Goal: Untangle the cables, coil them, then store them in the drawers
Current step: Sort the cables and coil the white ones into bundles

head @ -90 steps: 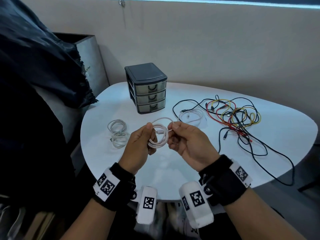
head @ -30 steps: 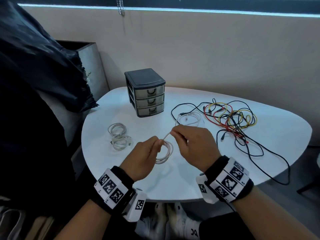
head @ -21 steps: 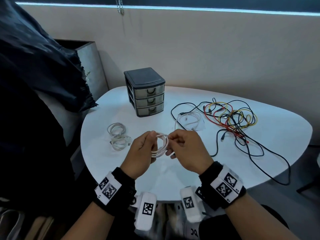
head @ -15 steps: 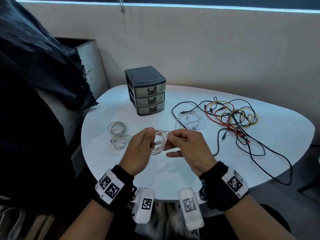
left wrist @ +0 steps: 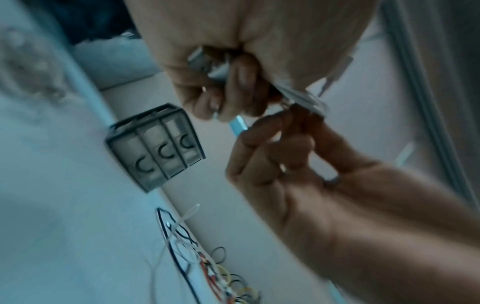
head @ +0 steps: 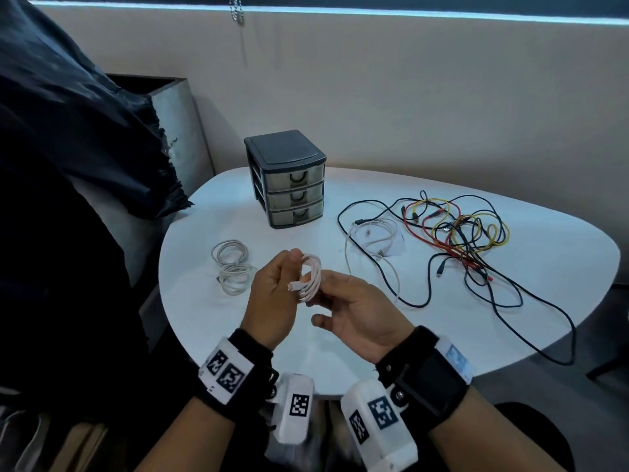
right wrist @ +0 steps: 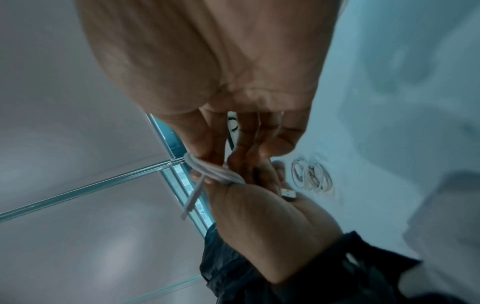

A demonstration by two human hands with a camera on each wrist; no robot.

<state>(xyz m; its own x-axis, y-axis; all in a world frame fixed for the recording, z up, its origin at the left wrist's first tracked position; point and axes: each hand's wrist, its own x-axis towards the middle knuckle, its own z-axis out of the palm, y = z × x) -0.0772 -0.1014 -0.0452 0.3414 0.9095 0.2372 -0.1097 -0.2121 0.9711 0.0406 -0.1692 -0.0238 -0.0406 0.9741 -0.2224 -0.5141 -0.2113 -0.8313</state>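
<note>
Two hands hold one white cable coil (head: 311, 277) in the air above the near edge of the table (head: 561, 264), in front of the three-drawer organiser (head: 289, 185). In the head view the left hand (head: 274, 298) is curled round the left side of the coil, and a white plug end sticks out just beside its fingers. The right hand (head: 357, 311) supports the right side, its fingers only loosely bent; the loop's plane stands nearly upright between the two palms. All three drawers look closed, so the right hand, with the looser hold, seems the one to free for opening a drawer.

Left wrist view: the left hand (left wrist: 233, 61) is clenched on the strands, the right-hand fingers (left wrist: 267, 139) pinch them just below, and the organiser (left wrist: 155, 148) lies beyond.

Right wrist view: the coil (right wrist: 213, 170) crosses the fingertips of the right hand (right wrist: 221, 82), one plug hanging free. A finished coil (right wrist: 311, 174) lies on the table beyond the left hand (right wrist: 259, 216).
</note>
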